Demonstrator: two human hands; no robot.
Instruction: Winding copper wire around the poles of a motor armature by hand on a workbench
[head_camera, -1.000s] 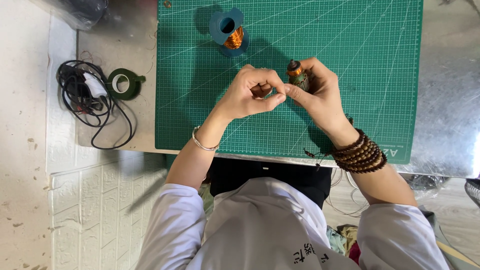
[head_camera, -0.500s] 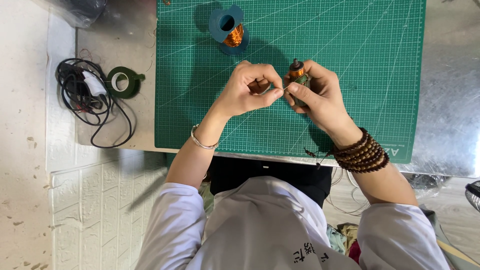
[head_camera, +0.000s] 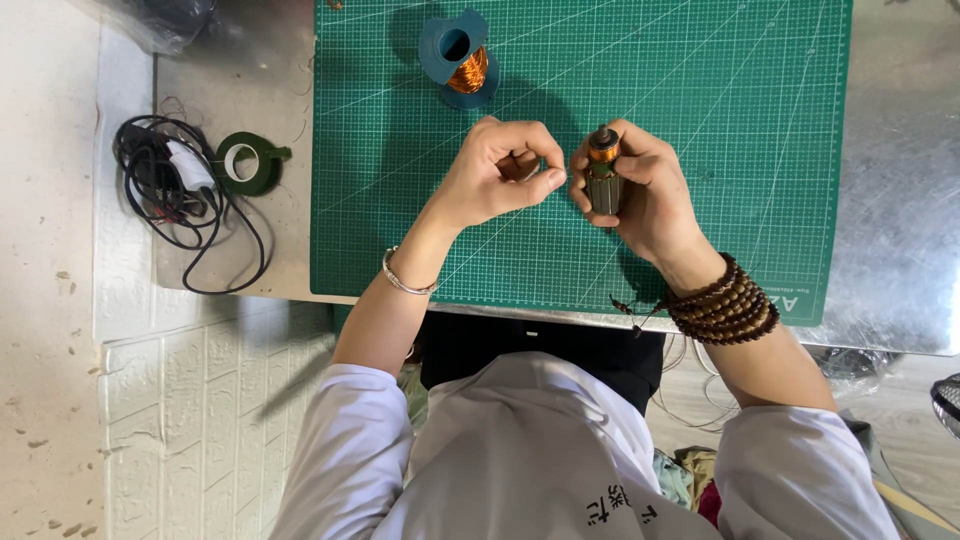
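Observation:
My right hand (head_camera: 645, 195) grips a small motor rotor (head_camera: 603, 172), grey with a copper-coloured top end, held upright above the green cutting mat (head_camera: 760, 120). Just to its left, my left hand (head_camera: 497, 172) has its thumb and fingers pinched together, apparently on a thin copper wire too fine to make out. The two hands are a short gap apart. A blue spool of copper wire (head_camera: 460, 55) stands on the mat beyond my left hand.
A roll of dark green tape (head_camera: 245, 162) and a tangle of black cable (head_camera: 165, 190) lie on the metal tabletop (head_camera: 900, 200) left of the mat. A dark plastic bag (head_camera: 165, 18) sits at the top left corner.
My hands, which were touching at the rotor, have drawn apart. The left hand has pulled a little to the left; the right hand turned the rotor more upright.

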